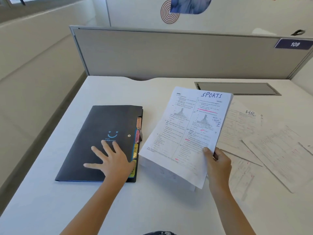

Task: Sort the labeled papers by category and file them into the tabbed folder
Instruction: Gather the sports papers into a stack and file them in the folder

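Observation:
A dark tabbed folder [108, 126] with a blue smiley lies closed on the white desk, left of centre. Coloured tabs [137, 138] stick out along its right edge, one reading HR. My left hand [111, 160] rests flat on the folder's cover with its fingers spread. My right hand [218, 164] pinches the lower right corner of a small stack of papers [184, 131] headed SPORTS, held tilted above the desk just right of the folder. On the desk to the right lie more papers, the top one marked HR [243, 122].
Loose printed sheets [277, 156] spread over the desk's right side. A grey cable hatch [237, 88] is set into the desk at the back right. A grey partition [169, 53] with a plate reading 109 closes the far edge.

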Demonstrator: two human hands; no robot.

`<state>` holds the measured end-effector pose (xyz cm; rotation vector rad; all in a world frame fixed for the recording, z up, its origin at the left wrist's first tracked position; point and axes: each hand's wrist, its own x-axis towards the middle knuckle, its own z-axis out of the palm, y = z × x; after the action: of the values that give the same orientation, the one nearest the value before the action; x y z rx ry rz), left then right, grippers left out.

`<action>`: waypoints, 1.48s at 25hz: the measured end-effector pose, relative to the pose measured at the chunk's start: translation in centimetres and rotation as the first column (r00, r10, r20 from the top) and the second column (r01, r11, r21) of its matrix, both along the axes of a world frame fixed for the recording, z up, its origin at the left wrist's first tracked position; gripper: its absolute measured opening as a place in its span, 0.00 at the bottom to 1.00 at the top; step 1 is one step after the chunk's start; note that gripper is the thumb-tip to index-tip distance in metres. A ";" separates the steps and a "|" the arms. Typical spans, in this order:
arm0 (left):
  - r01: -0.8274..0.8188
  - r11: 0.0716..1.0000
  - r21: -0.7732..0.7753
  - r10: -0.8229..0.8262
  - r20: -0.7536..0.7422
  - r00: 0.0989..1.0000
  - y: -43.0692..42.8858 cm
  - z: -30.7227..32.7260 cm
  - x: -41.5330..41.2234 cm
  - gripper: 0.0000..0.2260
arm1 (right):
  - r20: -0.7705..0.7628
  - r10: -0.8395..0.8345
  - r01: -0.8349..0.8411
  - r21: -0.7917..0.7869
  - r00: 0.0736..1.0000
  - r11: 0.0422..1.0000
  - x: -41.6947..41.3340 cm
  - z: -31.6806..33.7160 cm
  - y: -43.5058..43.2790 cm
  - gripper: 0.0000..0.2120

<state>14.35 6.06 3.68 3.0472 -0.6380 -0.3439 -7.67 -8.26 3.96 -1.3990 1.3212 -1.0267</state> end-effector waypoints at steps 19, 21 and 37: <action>0.379 0.924 0.053 -0.382 0.089 0.920 2.1 2.2 -0.6 0.29 | -0.040 0.110 -0.109 0.014 0.993 0.994 1.1 0.7 -0.4 0.05; 0.340 0.940 0.034 -0.342 0.061 0.938 2.1 2.6 -0.4 0.25 | -0.036 0.130 -0.129 0.014 0.991 0.992 1.3 0.7 -0.5 0.05; 0.200 0.961 -0.190 -0.179 0.121 0.976 3.1 3.8 -0.3 0.31 | -0.091 0.325 -0.332 -0.072 0.941 0.941 5.1 4.1 0.1 0.09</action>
<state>14.00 9.14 7.46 2.8313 -0.9139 -0.1152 -2.58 -8.19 8.09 -1.6741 1.0592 -0.8177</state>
